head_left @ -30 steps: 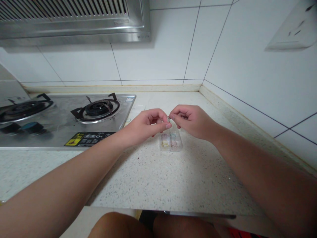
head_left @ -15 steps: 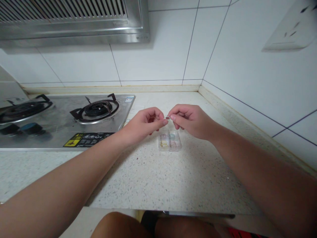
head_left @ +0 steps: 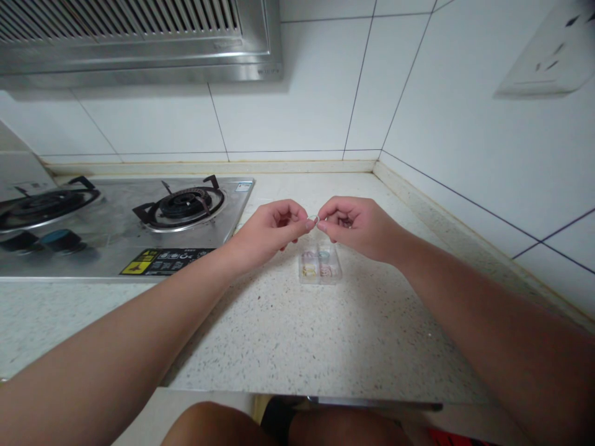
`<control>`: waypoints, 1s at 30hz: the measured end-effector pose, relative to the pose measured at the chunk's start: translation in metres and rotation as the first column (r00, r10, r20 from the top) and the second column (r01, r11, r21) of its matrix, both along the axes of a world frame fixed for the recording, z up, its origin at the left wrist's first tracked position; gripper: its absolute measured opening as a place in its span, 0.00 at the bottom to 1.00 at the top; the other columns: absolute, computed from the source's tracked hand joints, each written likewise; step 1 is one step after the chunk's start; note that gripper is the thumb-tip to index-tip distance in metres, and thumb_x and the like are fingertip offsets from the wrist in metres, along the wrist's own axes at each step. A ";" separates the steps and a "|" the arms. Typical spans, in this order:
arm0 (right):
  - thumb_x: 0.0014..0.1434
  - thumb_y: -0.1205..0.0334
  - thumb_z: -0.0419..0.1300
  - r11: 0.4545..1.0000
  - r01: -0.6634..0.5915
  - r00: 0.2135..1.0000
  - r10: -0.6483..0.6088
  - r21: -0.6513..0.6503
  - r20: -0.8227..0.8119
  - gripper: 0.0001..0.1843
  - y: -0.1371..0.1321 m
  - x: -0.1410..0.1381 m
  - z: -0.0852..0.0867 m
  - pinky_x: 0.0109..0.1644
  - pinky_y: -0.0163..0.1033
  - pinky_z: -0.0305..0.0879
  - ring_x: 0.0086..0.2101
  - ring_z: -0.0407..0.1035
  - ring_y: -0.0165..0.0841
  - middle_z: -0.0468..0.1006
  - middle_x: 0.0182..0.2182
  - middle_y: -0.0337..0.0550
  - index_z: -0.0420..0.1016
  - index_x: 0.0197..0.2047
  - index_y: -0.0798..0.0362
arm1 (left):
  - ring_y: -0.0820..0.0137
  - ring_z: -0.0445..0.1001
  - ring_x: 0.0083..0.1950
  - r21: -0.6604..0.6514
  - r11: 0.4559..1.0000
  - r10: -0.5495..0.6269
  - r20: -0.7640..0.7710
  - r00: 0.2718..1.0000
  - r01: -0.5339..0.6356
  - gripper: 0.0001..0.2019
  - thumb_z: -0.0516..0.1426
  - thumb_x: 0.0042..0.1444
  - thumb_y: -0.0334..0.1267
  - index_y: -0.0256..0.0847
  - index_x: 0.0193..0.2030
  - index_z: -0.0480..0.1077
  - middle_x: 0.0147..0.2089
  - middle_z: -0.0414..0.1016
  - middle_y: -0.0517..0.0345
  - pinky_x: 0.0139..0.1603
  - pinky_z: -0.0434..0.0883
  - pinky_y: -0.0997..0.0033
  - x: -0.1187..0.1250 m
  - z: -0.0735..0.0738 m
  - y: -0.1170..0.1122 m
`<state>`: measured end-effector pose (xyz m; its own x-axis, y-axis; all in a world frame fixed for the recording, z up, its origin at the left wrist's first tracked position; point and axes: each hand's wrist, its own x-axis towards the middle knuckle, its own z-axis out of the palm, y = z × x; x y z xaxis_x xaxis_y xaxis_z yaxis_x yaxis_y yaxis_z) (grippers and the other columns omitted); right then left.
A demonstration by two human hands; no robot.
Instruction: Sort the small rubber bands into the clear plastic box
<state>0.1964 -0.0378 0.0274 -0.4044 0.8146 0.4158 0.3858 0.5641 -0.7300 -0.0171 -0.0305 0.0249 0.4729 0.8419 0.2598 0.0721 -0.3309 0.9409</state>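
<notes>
My left hand and my right hand meet fingertip to fingertip above the counter. Both are pinched on one tiny ring-like loop held between them. Directly under the fingers sits a small clear plastic box with compartments holding small coloured loops. The other fingers of both hands are curled in.
A steel gas stove with two burners and dark knobs fills the left. The speckled countertop runs to a white tiled wall and corner at the right. A range hood hangs above. A wall socket is at top right. My knees show below the counter edge.
The hands have stayed together over the box, shifting only slightly. The small loop now shows more clearly between the fingertips.
</notes>
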 end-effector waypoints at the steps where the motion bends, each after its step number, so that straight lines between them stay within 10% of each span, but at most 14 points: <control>1: 0.62 0.55 0.64 1.000 0.002 1.000 -0.002 -0.002 -0.004 0.10 0.000 0.000 0.000 0.23 0.33 0.51 0.21 0.58 0.24 0.69 0.21 0.34 0.75 0.37 0.54 | 0.80 0.62 0.23 0.004 1.000 -0.003 -0.004 1.000 0.003 0.12 0.66 0.55 0.43 0.39 0.36 0.70 0.27 0.67 0.65 0.21 0.59 0.78 0.000 0.000 0.000; 30: 0.62 0.56 0.64 1.000 -0.010 1.000 0.010 -0.003 -0.015 0.10 0.001 -0.001 0.000 0.22 0.32 0.51 0.20 0.58 0.24 0.70 0.20 0.34 0.75 0.37 0.55 | 0.79 0.64 0.24 -0.006 1.000 -0.026 -0.129 0.991 0.026 0.09 0.59 0.61 0.41 0.37 0.39 0.74 0.31 0.73 0.60 0.22 0.60 0.79 0.000 0.000 -0.002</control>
